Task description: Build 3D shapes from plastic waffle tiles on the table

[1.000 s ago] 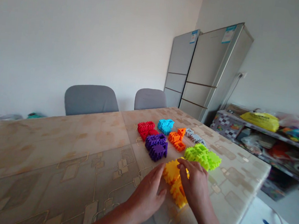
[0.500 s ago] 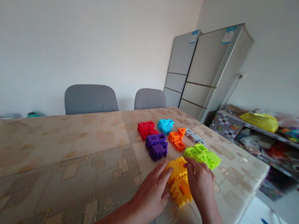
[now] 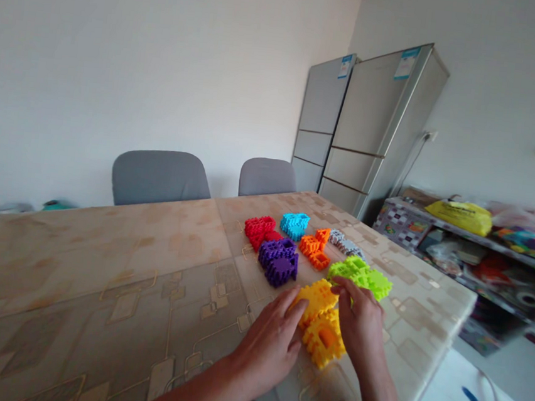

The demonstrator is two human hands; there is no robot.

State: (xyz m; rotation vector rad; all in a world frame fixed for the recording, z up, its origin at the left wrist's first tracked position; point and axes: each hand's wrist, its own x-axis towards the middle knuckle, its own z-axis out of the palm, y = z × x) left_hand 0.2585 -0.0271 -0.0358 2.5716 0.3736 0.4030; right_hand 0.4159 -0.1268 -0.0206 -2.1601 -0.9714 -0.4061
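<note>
Head view: patterned table (image 3: 99, 272), grey chairs (image 3: 160, 176), steel fridges (image 3: 373, 129).

Soft, even daylight fills a bright room, with no lamp or window in view. The glossy covering of the bench (image 3: 101, 260) shows a mild pale sheen toward its far side. Faint, soft-edged shadows lie under the hands (image 3: 315, 337) and the coloured blocks (image 3: 291, 253). The wide lens bends the picture: the refrigerator (image 3: 378, 129) leans and the bench edge curves. The cluttered shelf (image 3: 481, 246) at the right edge is blurred and smeared; the centre is fairly sharp.
</note>
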